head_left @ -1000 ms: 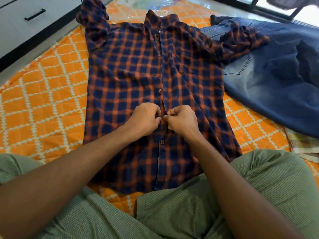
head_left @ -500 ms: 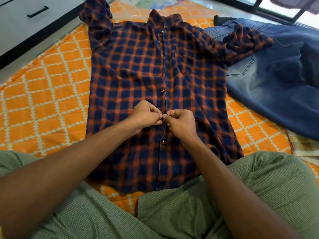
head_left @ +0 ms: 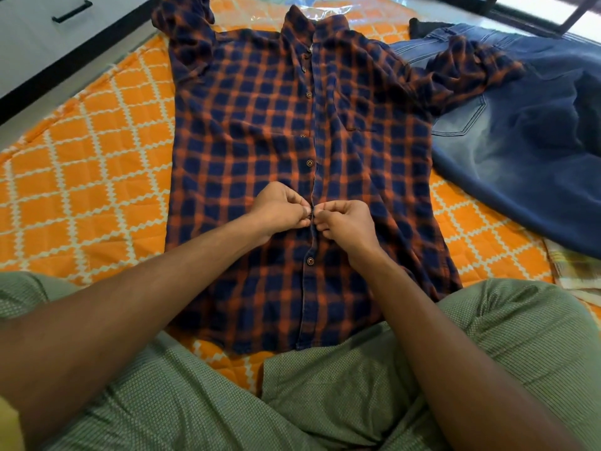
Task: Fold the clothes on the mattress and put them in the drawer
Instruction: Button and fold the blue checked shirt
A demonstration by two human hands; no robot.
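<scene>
Shirt (head_left: pixel 247 131): plaid, spread face-up on orange mattress (head_left: pixel 81 164), collar far, hem against the knees. Laid flat so the front strip stays straight for buttoning.

Left hand (head_left: pixel 279 208) and right hand (head_left: pixel 349 222) meet at the front strip, mid-height, fingertips curled and pinching the two cloth edges together. Looks like fastening a button; the button itself is hidden between the fingers, so can't confirm. Fastened-looking buttons visible above and below the hands.

Sleeves bunched at both top corners, right one draped over jeans (head_left: pixel 520 151) lying beside the shirt. Jeans unfolded, another pale checked cloth (head_left: pixel 579 268) at far right edge.

Drawer (head_left: pixel 48 24) with black handle top left, closed, off the mattress.

Judgement: early stage. Buttoning first keeps the front panels from sliding during the fold. Nothing folded or stowed.
</scene>
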